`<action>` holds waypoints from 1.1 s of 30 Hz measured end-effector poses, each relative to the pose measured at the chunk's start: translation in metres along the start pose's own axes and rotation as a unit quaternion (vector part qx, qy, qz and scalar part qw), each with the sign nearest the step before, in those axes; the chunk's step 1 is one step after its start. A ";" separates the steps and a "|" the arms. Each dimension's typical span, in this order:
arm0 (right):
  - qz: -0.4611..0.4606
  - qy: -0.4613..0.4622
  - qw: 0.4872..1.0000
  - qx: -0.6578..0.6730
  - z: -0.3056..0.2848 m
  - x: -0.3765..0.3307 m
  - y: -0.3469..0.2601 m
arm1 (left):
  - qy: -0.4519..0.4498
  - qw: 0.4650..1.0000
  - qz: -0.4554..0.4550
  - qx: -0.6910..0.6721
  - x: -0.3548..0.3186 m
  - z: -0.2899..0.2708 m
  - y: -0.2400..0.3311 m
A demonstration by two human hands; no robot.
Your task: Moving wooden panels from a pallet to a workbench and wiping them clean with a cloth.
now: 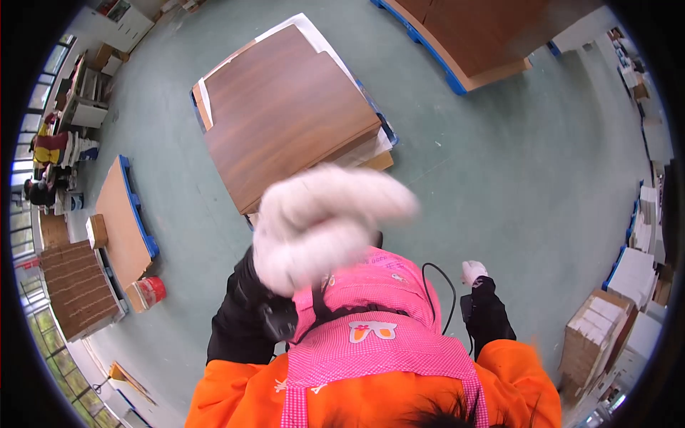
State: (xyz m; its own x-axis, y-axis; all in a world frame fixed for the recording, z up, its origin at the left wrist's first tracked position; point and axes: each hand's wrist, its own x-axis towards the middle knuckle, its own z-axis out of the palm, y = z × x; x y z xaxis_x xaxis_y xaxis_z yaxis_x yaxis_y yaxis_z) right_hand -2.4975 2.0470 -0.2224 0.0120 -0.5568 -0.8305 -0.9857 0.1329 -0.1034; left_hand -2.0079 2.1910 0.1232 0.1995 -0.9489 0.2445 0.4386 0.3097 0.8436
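Note:
My left hand (321, 225) is raised close in front of me, in a white glove and blurred by motion. One finger reaches out to the right and the others bend loosely below it. A gap shows between them, with nothing held. Behind it lies a stack of brown wood-grain panels (292, 114), apart from the hand as far as I can tell. My right hand (474, 272), also in a white glove, hangs low at my right side with its fingers curled in. No object shows in it. A black cable (451, 285) loops from my pink apron (385, 342) toward my right forearm.
The panel stack sits on a blue pallet (389, 132) ahead. Another blue pallet (457, 82) with brown boards stands far right. At left are a cardboard-topped pallet (121, 221), a red bucket (150, 291) and striped brown boards (78, 289). Boxes (596, 335) line the right side.

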 end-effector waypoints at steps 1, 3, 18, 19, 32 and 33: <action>-0.005 0.002 1.000 -0.020 -0.002 -0.001 0.012 | -0.089 0.990 0.099 0.050 0.018 0.028 0.007; 0.057 0.004 0.997 0.042 0.002 -0.001 0.033 | -0.164 0.963 0.191 0.094 0.032 0.076 -0.013; -0.044 -0.014 0.970 0.237 -0.052 0.026 -0.091 | -0.492 0.808 0.255 -0.199 0.206 0.028 -0.050; -0.046 0.013 0.958 0.282 -0.059 0.035 -0.082 | -0.514 0.799 0.253 -0.184 0.225 0.016 -0.053; -0.111 -0.112 0.984 -0.088 -0.248 0.168 -0.191 | -0.432 0.878 0.195 -0.062 0.455 0.000 -0.117; -0.103 -0.093 0.986 -0.087 -0.274 0.193 -0.178 | -0.429 0.877 0.203 -0.073 0.477 0.001 -0.120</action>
State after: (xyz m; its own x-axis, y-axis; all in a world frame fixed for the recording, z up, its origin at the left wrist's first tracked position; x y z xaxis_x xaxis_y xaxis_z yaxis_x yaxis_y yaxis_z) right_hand -2.3660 1.6917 -0.2145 0.2295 -0.3943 -0.8899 -0.9729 -0.1185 -0.1984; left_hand -1.9663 1.7009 0.1391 -0.3400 -0.4360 0.8332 0.6036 0.5782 0.5489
